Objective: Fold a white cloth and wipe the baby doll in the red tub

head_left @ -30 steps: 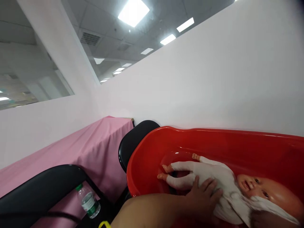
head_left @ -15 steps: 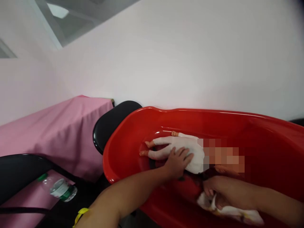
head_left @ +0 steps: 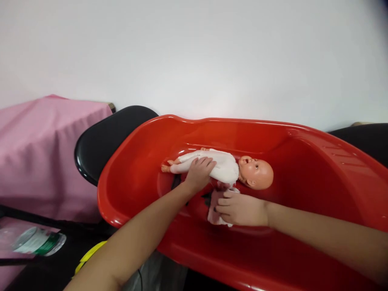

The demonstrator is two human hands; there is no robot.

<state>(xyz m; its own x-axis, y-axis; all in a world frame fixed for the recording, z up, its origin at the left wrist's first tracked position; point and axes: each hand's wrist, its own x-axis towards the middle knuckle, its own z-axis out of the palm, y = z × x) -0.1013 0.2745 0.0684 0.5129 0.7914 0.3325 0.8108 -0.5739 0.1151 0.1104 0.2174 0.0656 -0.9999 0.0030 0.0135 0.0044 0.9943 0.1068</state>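
A baby doll [head_left: 226,165] in a white suit lies on its back inside a red plastic baby tub [head_left: 303,161], head to the right. My left hand [head_left: 198,173] rests flat on the doll's belly and legs, fingers spread over it. My right hand [head_left: 239,208] is just below the doll's shoulder, closed on a small white cloth [head_left: 214,212] that pokes out under the fingers. The cloth touches the tub floor.
A black chair back [head_left: 103,141] stands behind the tub's left end. A pink cloth-covered table [head_left: 45,153] is at the left. A water bottle [head_left: 36,241] lies at the lower left. A plain white wall runs behind the tub.
The camera has tilted down and right, so the whole tub and doll now show. My right hand with the cloth has moved up close to the doll. My left hand stays on the doll.
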